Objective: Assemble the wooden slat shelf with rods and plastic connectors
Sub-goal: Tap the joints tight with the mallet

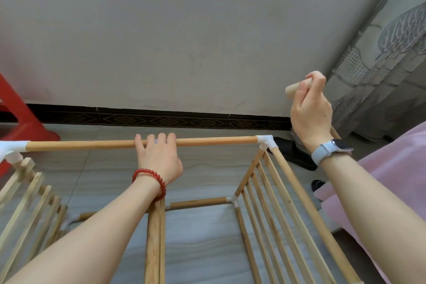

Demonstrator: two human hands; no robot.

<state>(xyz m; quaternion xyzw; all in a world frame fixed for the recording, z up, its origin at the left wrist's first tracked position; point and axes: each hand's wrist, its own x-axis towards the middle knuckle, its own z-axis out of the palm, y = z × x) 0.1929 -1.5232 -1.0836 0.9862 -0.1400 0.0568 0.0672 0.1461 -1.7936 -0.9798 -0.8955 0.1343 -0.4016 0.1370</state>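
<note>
A half-built wooden shelf frame stands on the floor before me. Its top rod [92, 144] runs level between a white plastic connector [267, 140] at the right and another white connector [11, 148] at the left. My left hand [159, 159], with a red bead bracelet on the wrist, grips this rod near its middle, fingers curled over it. My right hand [311, 110], a watch on its wrist, holds a loose short wooden rod [297, 86] up in the air above the right connector. Slat panels [272, 210] hang on the right side and another slat panel [27, 196] on the left.
A red plastic stool [20, 113] stands at the far left by the wall. A dark patterned skirting [161, 120] runs along the wall's foot. Dark objects [297, 154] lie on the floor right of the frame. Pink cloth [391, 180] and a grey patterned fabric [380, 64] fill the right.
</note>
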